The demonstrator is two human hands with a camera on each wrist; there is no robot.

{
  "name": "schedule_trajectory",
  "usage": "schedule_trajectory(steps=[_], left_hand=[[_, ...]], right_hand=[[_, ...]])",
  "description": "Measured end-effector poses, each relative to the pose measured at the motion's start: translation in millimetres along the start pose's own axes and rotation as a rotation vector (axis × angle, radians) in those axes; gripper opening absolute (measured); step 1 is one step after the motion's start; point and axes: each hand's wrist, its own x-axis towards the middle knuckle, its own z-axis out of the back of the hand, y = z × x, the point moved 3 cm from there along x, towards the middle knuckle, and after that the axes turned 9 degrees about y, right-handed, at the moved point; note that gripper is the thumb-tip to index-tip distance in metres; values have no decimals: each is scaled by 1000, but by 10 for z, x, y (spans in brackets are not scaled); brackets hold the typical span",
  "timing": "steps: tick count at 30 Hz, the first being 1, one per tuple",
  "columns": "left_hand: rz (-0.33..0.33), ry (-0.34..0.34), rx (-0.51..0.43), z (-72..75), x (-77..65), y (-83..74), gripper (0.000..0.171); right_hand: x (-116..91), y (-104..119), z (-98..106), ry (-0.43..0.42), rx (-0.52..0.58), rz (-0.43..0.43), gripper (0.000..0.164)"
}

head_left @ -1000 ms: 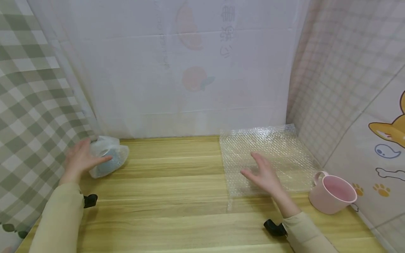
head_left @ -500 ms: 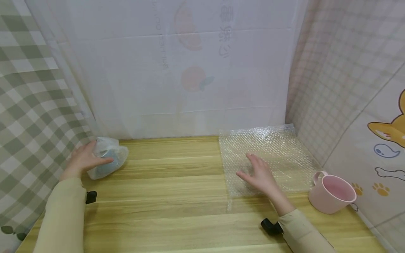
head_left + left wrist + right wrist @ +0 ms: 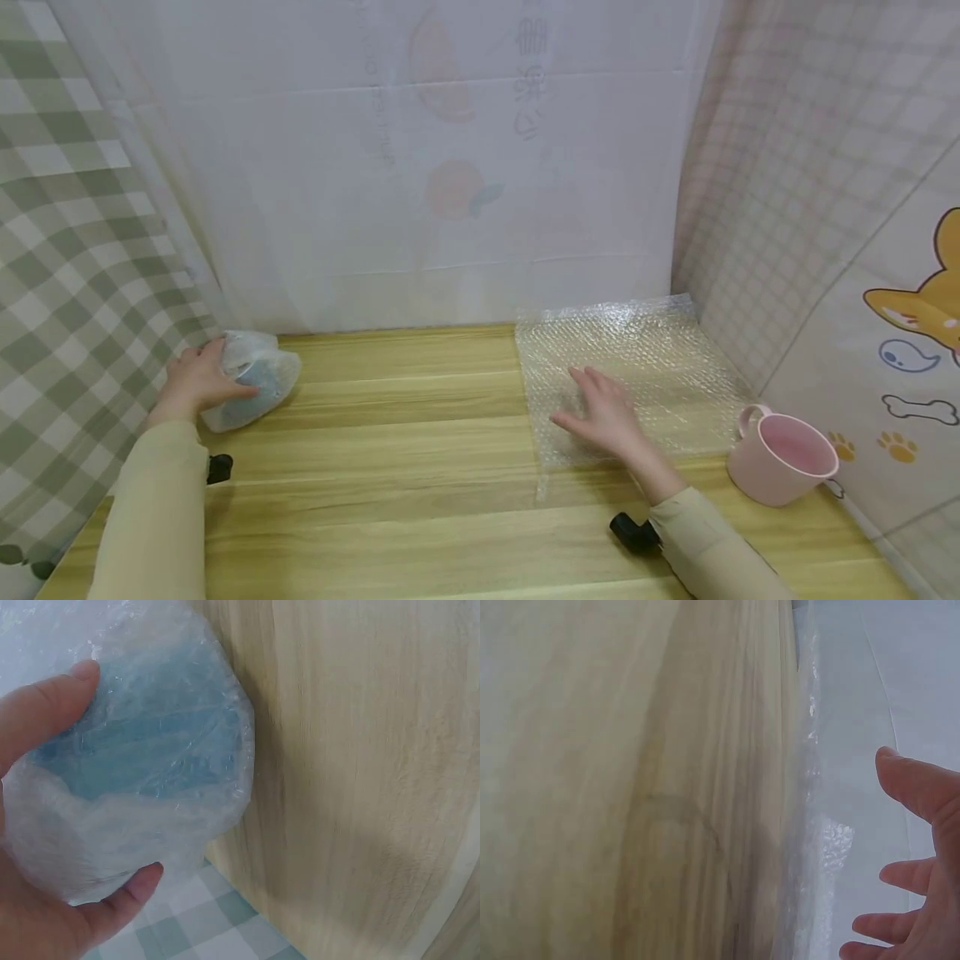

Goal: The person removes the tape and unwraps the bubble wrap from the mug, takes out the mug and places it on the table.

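Note:
At the back left of the table lies a bundle of bubble wrap (image 3: 262,398), a blue item showing through the clear plastic. My left hand (image 3: 197,379) grips it from its left side. In the left wrist view the thumb (image 3: 52,709) lies across the wrapping and a fingertip (image 3: 144,882) curls under its other edge. What the blue item is stays blurred by the layers. Over a flat sheet of bubble wrap (image 3: 660,358) at the right hovers my right hand (image 3: 603,417), fingers spread and holding nothing.
A pink mug (image 3: 780,458) stands at the right beside the patterned side cloth (image 3: 862,367). A white curtain (image 3: 450,275) hangs along the table's back edge, and a green checked cloth (image 3: 82,333) on the left. Bare wooden tabletop (image 3: 405,433) lies between the hands.
My left hand has come in against the wrapped bundle, its fingers now around the side. My right hand has drifted a little left over the sheet.

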Motion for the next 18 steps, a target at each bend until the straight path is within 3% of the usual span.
schedule_trajectory(steps=[12,18], left_hand=[[68,-115,-29,-96,-45,39,105],[59,-135,-22,-133,-64,17,103]], right_hand=[[60,105,-26,-8,-4,51,82],[58,131,-46,-5,17,58,82]])
